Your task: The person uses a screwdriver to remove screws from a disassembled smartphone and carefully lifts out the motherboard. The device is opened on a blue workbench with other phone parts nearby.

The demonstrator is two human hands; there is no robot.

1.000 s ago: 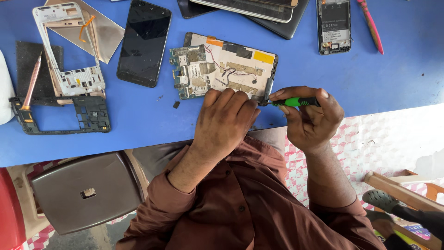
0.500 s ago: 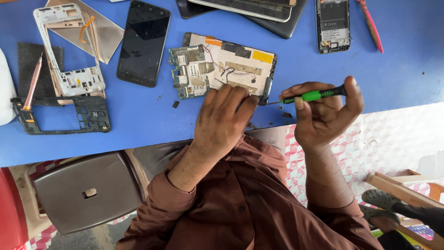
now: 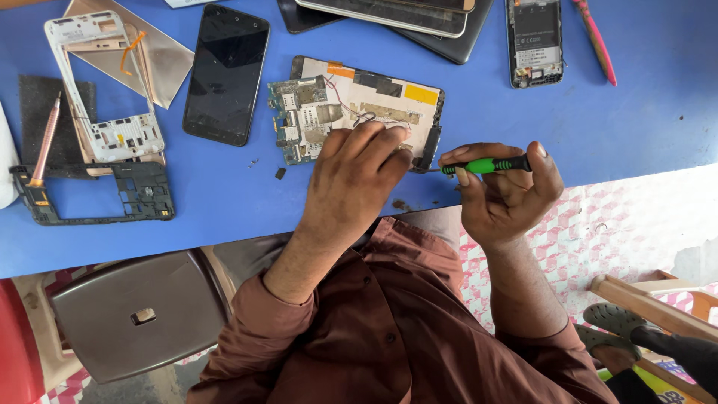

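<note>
Working surface: blue table (image 3: 643, 112), seen from above, littered with phone parts
Left hand (image 3: 351, 183): laid palm-down on opened device (image 3: 359, 112), fingers flat and spread over its lower right part, nothing gripped, device pressed to the table
Right hand (image 3: 505, 191): fingers clenched round green-handled screwdriver (image 3: 485, 165), thumb and forefinger on the grip, shaft held level
Screwdriver tip: pointed left, at the device's lower right corner; contact cannot be told
Opened device: back cover off, green circuit board at left, thin wires across the middle, orange and yellow tape along top edge; lies mid-table, just above the near edge
Left of device: black phone (image 3: 224, 75) face up, white phone frame (image 3: 105, 90), black frame (image 3: 97, 194), pink tool (image 3: 45, 142)
Top edge: stacked dark devices (image 3: 389, 15), opened phone (image 3: 534, 41), red tool (image 3: 596, 41)
Below table: grey stool (image 3: 134, 314), maroon sleeves
</note>
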